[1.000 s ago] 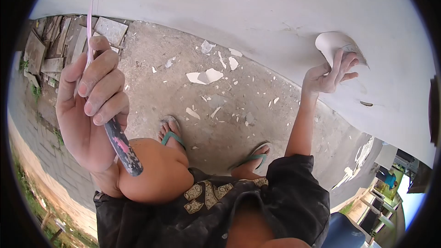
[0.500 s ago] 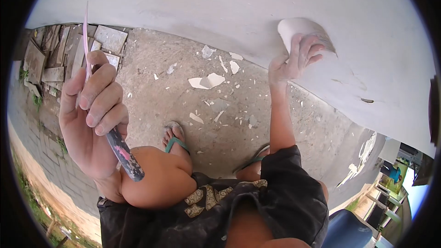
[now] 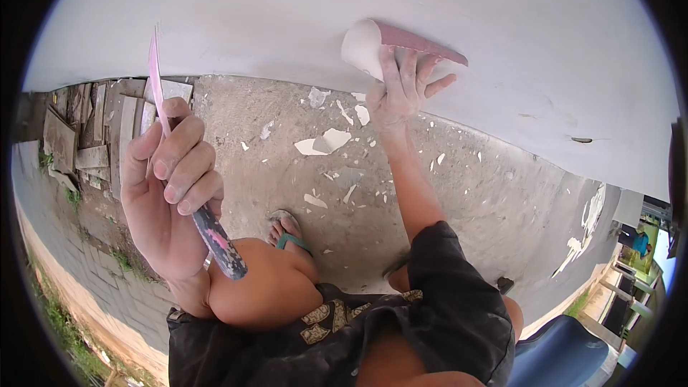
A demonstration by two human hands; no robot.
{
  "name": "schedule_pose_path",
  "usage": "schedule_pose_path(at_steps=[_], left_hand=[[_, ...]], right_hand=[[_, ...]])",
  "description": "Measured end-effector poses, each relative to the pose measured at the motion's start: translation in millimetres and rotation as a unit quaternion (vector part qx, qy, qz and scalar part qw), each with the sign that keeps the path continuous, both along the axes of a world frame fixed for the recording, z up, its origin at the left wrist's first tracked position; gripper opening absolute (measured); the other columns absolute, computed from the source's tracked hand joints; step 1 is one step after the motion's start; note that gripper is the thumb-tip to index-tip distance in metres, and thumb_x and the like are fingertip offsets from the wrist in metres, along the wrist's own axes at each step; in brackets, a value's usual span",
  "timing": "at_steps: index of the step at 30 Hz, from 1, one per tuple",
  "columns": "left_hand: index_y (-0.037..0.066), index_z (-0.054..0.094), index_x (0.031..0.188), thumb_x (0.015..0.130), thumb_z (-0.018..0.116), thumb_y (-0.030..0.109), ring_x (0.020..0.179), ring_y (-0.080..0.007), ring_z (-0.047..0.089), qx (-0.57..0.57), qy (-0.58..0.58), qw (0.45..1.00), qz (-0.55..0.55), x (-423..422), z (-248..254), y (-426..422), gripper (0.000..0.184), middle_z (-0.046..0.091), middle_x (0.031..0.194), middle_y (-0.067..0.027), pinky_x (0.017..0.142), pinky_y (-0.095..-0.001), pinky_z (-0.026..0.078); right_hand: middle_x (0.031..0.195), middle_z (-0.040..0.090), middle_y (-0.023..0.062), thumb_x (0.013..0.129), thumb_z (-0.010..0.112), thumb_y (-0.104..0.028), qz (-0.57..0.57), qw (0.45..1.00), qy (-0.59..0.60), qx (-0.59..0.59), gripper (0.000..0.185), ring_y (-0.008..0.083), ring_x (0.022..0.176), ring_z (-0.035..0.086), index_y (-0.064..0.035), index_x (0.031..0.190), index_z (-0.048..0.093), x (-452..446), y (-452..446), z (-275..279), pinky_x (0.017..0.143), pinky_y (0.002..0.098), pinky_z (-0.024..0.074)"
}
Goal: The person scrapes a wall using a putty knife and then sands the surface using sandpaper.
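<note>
My left hand is closed around a tool with a worn black handle marked with pink, and its thin pinkish blade points up, seen edge-on. Away to the right, my right hand presses a curled sheet of sandpaper against the pale wall. The sheet's reddish side shows along its upper edge, and its white back bulges at the left. My right fingers are spread over the lower part of the sheet.
White flakes lie scattered over the concrete floor. Broken boards are piled at the left. A blue object stands at the lower right. A distant person in blue is at the far right.
My right hand has moved left along the wall with the sandpaper, whose reddish side now shows. My left hand, still holding the tool, sits slightly lower and further right in view.
</note>
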State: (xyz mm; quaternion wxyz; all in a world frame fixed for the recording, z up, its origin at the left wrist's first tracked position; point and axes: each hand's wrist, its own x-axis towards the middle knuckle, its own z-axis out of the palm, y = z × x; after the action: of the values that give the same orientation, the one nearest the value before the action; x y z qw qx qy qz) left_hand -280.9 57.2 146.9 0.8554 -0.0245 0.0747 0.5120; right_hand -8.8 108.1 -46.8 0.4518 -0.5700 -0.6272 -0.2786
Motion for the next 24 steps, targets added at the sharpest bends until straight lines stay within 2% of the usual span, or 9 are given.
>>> schedule_pose_path(at_steps=[3,5,7,9,12,16,19,21,24], left_hand=[[0.0,0.039,0.118,0.101,0.034,0.014,0.059,-0.0116,0.034,-0.009,0.005,1.0,-0.013,6,-3,5,0.022,0.037,0.074,-0.0028,0.055,-0.0274,0.033],[0.0,0.039,0.118,0.101,0.034,0.014,0.059,-0.0114,0.034,-0.023,0.01,1.0,-0.018,5,-4,5,0.022,0.037,0.074,-0.0027,0.055,-0.0273,0.033],[0.0,0.039,0.118,0.101,0.034,0.014,0.059,-0.0114,0.034,-0.023,0.001,1.0,-0.02,4,-5,4,0.022,0.037,0.074,-0.0027,0.055,-0.0274,0.033],[-0.001,0.039,0.117,0.101,0.034,0.014,0.06,-0.0122,0.035,-0.018,-0.005,1.0,-0.012,1,-4,2,0.023,0.037,0.075,-0.0034,0.055,-0.0282,0.034],[-0.002,0.041,0.117,0.101,0.033,0.014,0.06,-0.0136,0.037,-0.006,-0.001,1.0,0.011,-7,-1,-3,0.024,0.039,0.076,-0.0046,0.054,-0.0297,0.036],[0.001,0.039,0.116,0.1,0.034,0.012,0.059,-0.0123,0.035,0.009,0.025,0.999,0.029,-17,2,-8,0.02,0.037,0.074,-0.0033,0.054,-0.0281,0.034],[0.002,0.038,0.116,0.1,0.035,0.011,0.059,-0.0117,0.034,0.005,0.025,0.999,0.022,-18,5,-11,0.019,0.035,0.073,-0.0029,0.054,-0.0276,0.033],[0.002,0.037,0.116,0.1,0.035,0.011,0.059,-0.0115,0.034,0.003,0.023,1.0,0.019,-20,5,-12,0.018,0.035,0.073,-0.0029,0.054,-0.0277,0.033],[0.003,0.037,0.116,0.1,0.035,0.011,0.058,-0.0113,0.034,0.012,0.025,0.999,0.023,-26,4,-15,0.018,0.036,0.073,-0.0028,0.054,-0.0278,0.033]], right_hand=[[0.135,0.055,0.008,0.079,0.05,0.0,-0.003,0.998,-0.054,0.019,0.046,0.0335,0.143,0.024,-0.0199,0.117,0.067,2,11,-2,0.111,0.0598,-0.0121],[0.136,0.054,0.0056,0.081,0.051,-0.002,-0.067,0.985,-0.157,0.014,0.045,0.0309,0.142,0.026,-0.0226,0.118,0.066,50,-11,8,0.112,0.0589,-0.0125],[0.137,0.053,0.0069,0.085,0.048,-0.004,-0.164,0.973,-0.157,0.03,0.043,0.0298,0.142,0.027,-0.0222,0.12,0.065,107,-36,9,0.112,0.0577,-0.012],[0.141,0.049,0.0115,0.088,0.045,-0.005,-0.267,0.96,-0.069,0.038,0.041,0.0311,0.142,0.027,-0.0188,0.122,0.064,129,-56,19,0.113,0.0572,-0.0096],[0.142,0.046,0.0168,0.089,0.042,-0.007,-0.202,0.958,0.178,0.098,0.04,0.0323,0.142,0.027,-0.0154,0.122,0.064,61,-29,23,0.112,0.0592,-0.0071],[0.139,0.049,0.0159,0.086,0.043,-0.007,-0.003,0.996,0.082,0.035,0.042,0.0333,0.142,0.026,-0.0167,0.121,0.065,-44,12,-28,0.111,0.0617,-0.0085],[0.135,0.055,0.0108,0.084,0.045,-0.006,-0.059,0.997,-0.052,-0.018,0.044,0.0337,0.142,0.026,-0.0201,0.12,0.065,-13,-1,-24,0.111,0.0611,-0.0104],[0.131,0.059,0.0062,0.082,0.046,-0.003,-0.137,0.988,-0.067,-0.002,0.046,0.0329,0.142,0.026,-0.0233,0.119,0.066,47,-27,-14,0.111,0.0606,-0.011],[0.13,0.059,0.0099,0.082,0.047,-0.002,-0.252,0.967,-0.014,0.02,0.046,0.0363,0.141,0.025,-0.0186,0.122,0.064,107,-52,-15,0.111,0.061,-0.0099]])
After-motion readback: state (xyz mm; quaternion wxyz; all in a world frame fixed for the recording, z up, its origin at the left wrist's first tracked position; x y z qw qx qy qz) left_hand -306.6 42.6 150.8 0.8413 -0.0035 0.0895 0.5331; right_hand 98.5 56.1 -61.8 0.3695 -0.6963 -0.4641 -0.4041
